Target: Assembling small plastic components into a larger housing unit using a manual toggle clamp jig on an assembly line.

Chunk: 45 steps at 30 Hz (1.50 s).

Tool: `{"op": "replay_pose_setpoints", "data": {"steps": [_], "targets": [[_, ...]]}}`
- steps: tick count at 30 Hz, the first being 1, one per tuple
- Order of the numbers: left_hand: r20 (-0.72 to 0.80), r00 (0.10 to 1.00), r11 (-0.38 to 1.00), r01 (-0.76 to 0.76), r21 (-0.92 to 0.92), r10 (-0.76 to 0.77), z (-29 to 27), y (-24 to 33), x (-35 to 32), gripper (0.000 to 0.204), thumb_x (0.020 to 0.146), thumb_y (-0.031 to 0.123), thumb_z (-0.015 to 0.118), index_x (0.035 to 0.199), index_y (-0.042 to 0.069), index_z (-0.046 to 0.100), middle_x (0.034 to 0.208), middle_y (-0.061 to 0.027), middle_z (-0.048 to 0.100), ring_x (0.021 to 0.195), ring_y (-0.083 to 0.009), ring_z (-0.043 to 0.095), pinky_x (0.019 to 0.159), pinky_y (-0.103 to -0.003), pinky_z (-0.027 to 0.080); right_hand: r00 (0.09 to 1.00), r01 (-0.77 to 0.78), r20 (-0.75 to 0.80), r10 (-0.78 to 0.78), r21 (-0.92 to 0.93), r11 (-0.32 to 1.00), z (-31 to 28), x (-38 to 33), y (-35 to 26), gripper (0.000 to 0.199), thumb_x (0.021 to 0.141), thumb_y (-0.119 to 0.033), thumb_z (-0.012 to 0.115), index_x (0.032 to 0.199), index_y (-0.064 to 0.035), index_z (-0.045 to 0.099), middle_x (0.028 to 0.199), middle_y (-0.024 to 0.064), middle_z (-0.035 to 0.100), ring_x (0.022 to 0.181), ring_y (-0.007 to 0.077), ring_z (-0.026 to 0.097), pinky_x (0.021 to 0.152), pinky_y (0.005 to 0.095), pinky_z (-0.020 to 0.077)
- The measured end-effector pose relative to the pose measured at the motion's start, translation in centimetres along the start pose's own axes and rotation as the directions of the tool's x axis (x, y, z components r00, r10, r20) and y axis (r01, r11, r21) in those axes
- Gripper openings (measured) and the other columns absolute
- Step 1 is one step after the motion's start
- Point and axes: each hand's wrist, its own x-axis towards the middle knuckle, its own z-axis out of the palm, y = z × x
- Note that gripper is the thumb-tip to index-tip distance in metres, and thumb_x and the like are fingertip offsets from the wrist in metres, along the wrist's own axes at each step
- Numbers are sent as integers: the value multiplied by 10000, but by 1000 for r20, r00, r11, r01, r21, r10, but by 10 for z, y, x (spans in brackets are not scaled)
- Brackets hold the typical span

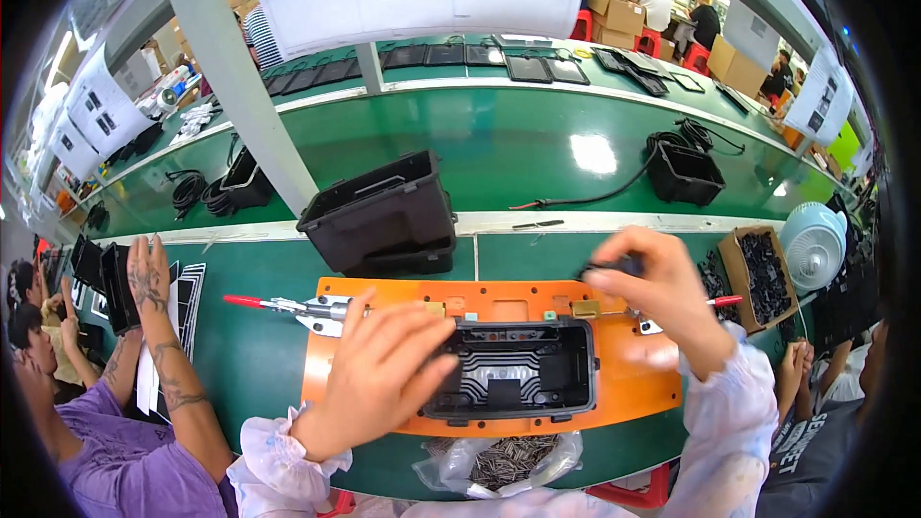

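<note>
My left hand [384,364] is open, fingers spread, over the left end of a black plastic housing [587,369]. The housing lies open side up in an orange fixture plate [633,374], and ribbed contours show on its inner floor. Above the plate's right part, my right hand [662,288] is closed in a pinch around a small black part [625,265], whose exact kind I cannot make out. Toggle clamps with red handles, a left clamp [288,305] and a right clamp [724,302], sit at the plate's two ends.
A clear bag of metal screws or pins [513,460] lies at the near edge. Stacked black housings [384,221] stand behind the plate. At right are a cardboard box [782,305] of small black parts and a fan [814,245]. Co-workers sit on both sides; one person's arm [177,374] is at left.
</note>
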Motion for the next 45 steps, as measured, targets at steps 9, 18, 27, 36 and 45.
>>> {"op": "replay_pose_setpoints", "data": {"steps": [9,18,27,36,45], "targets": [[-34,998,998,53,-29,-54,12,-29,25,322,862,107,770,1173,59,703,1127,-64,677,1080,-256,637,1062,-541,380,757,653,270,-594,-339,678,90,53,29,130,818,-50,800,928,-28,733,851,90,644,735,249,668,634,344,546],[72,997,996,35,-83,-29,14,-35,27,364,871,116,764,1224,69,689,1113,-61,688,1083,-251,644,1103,-564,352,614,754,350,-708,-526,393,86,41,23,219,769,-65,750,979,-25,706,881,65,658,766,234,672,582,339,551],[27,997,994,78,-81,-76,13,-38,26,338,873,112,763,1202,68,699,1152,-63,687,1095,-255,654,1108,-571,351,665,745,380,-643,-393,539,87,41,28,205,780,-68,692,980,-28,678,878,94,629,812,278,667,655,383,552],[91,992,993,-83,-90,91,16,-37,21,288,862,90,768,1141,56,709,1158,-50,689,1007,-229,689,1116,-610,343,609,790,467,-641,-429,438,83,27,22,281,769,-59,685,1043,0,688,922,81,604,832,240,648,649,336,553],[91,988,992,-122,-16,123,17,-34,29,249,850,84,750,1092,52,702,1136,-69,683,1049,-221,674,1116,-624,349,674,737,408,-616,-427,524,89,26,29,281,794,-38,680,1071,8,697,939,100,598,847,263,658,683,363,564]]}}
